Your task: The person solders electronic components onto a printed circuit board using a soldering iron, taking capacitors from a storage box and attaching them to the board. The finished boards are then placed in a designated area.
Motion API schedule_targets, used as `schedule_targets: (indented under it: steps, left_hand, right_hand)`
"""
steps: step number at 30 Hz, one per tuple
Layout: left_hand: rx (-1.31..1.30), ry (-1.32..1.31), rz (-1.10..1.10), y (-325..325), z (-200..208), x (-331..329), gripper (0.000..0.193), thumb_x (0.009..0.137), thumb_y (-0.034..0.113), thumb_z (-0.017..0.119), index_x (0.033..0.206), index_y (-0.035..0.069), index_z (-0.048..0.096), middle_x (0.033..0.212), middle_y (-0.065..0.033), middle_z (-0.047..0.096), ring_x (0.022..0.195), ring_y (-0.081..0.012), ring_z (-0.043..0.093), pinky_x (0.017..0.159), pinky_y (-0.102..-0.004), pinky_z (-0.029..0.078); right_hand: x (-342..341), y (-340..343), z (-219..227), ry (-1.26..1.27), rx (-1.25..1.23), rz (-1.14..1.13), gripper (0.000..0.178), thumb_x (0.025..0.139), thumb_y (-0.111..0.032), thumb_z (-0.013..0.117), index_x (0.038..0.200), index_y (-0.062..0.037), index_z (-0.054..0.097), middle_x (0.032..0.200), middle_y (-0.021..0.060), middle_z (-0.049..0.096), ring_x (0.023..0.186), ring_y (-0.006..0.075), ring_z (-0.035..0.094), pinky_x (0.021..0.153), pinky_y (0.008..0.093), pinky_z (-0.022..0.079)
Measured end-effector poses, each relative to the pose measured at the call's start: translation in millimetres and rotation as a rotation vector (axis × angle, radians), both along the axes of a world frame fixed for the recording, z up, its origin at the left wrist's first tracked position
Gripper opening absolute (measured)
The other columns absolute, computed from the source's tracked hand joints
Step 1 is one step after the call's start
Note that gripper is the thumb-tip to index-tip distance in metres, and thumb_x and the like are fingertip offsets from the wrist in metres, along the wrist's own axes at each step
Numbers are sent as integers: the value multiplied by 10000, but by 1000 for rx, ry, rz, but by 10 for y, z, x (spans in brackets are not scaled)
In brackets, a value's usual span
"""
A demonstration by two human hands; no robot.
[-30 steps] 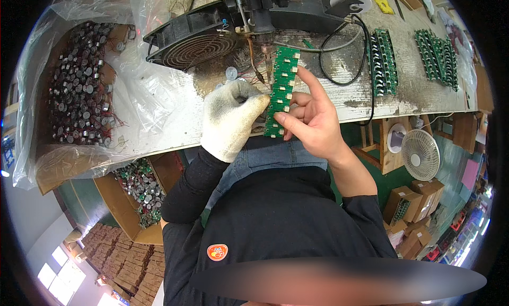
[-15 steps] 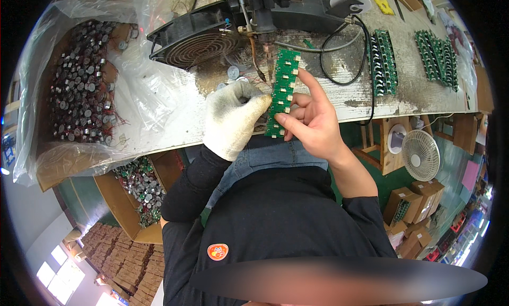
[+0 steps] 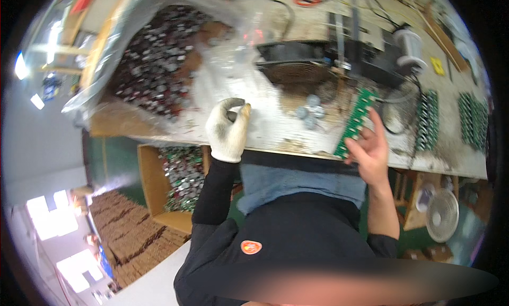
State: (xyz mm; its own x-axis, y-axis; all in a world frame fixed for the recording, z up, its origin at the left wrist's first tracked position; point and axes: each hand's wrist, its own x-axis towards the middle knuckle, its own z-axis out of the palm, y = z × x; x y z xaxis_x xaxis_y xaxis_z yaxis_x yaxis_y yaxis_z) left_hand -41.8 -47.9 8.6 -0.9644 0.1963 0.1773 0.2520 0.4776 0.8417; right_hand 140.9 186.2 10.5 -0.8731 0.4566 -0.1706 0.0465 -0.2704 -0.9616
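A long green circuit board (image 3: 356, 121) with a row of small white connectors is held upright and tilted by my bare right hand (image 3: 369, 149), thumb on one face and fingers behind. My left hand (image 3: 228, 130), in a whitish glove, hovers over the left part of the table, apart from the board. Its thumb and forefinger curl together in a pinch; whatever may be between them is too small to see. Between the two hands lie several small round silvery motors (image 3: 310, 112) on the table.
A plastic-lined box (image 3: 106, 124) of wired motors sits at the left; another carton (image 3: 154, 186) of parts stands below. Behind the board are a black fan (image 3: 294, 72) and a stand. Boards (image 3: 427, 120) lie in rows at the right, near a wire spool (image 3: 411, 49).
My left hand has come away from the board and moved left toward the motor box. My right hand still holds the board, now farther right. The whole view has shifted.
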Motion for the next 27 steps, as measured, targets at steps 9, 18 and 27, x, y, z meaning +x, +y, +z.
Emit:
schedule_targets:
  steps: [9, 18, 27]
  left_hand:
    - [-842, 375, 102, -981, 308, -941, 282, 749, 122, 637, 1027, 73, 627, 926, -156, 615, 873, -358, 603, 757, -428, 490]
    - [-999, 373, -73, -862, 394, -1186, 287, 771, 85, 601, 1037, 186, 640, 945, -146, 583, 814, -356, 611, 690, -438, 505]
    - [-724, 404, -150, -639, 300, -784, 129, 804, 131, 656, 908, 67, 695, 878, -107, 646, 778, -290, 640, 698, -351, 510]
  right_hand:
    - [-21, 6, -49, 62, -9, 15, 734, 840, 65, 575, 1454, -7, 180, 1057, 160, 606, 632, 73, 569, 466, 192, 467]
    - [-44, -14, -30, 72, 0, 5, 729, 839, 58, 580, 1450, -7, 187, 1005, 147, 613, 615, 77, 564, 457, 199, 468]
    - [-31, -14, -29, 72, -1, -4, 730, 837, 66, 577, 1448, -3, 184, 1027, 160, 611, 607, 75, 560, 463, 202, 469]
